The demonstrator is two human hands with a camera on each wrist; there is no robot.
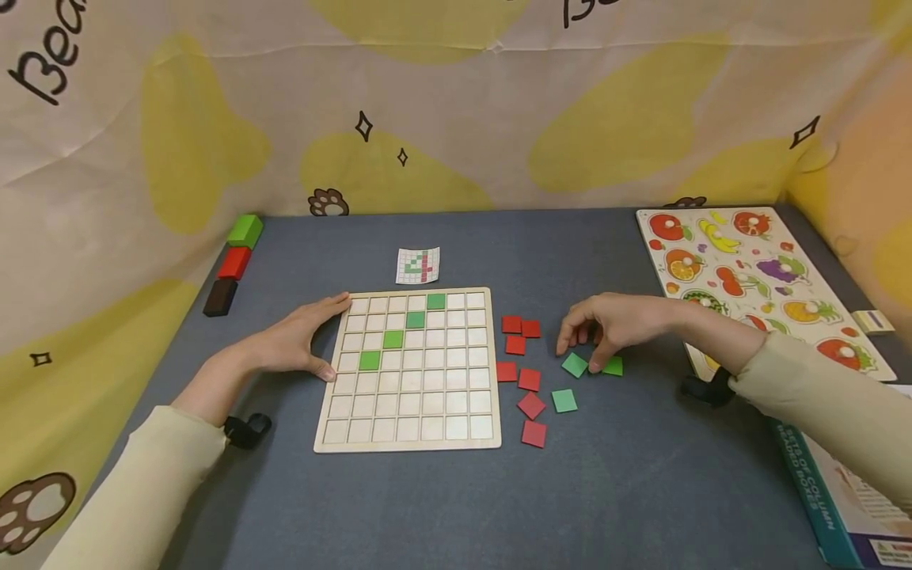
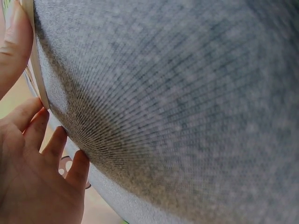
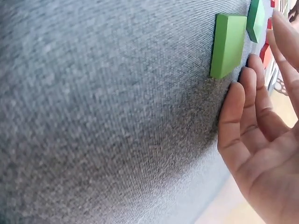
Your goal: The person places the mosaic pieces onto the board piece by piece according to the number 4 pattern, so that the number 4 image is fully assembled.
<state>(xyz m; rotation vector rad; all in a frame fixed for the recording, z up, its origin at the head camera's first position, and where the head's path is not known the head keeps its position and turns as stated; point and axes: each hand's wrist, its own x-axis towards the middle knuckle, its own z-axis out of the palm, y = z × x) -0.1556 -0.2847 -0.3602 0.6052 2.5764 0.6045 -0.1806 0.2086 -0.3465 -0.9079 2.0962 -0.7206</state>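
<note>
Head view: left hand braced grid board, right hand over green tiles

Left hand [image 1: 295,340] lay flat against the left edge of the grid board [image 1: 335,431], fingers straight and spread, gripping nothing; looked like it was steadying the board so it wouldn't slide on the grey mat [image 1: 627,491]; left wrist view showed fingertips [image 2: 35,126] at the board's rim.

Right hand [image 1: 616,324] hovered over two green tiles [image 1: 574,364], fingers curled down, tips touching or almost touching them; no tile lifted, no clear pinch; right wrist view showed a green tile [image 3: 227,44] flat on the mat just beside the fingertips [image 3: 233,105].

Four green tiles [image 1: 392,339] sat in a diagonal on the board; probably copying the pattern card [image 1: 418,265] above it.

Nearby: a third loose green tile [image 1: 564,400]; red tiles [image 1: 529,378] scattered between board and right hand, lying in the path back to the board; fruit puzzle [image 1: 755,269] far right; green, red and dark blocks [image 1: 235,261] far left; a box [image 1: 841,507] near the right sleeve.
</note>
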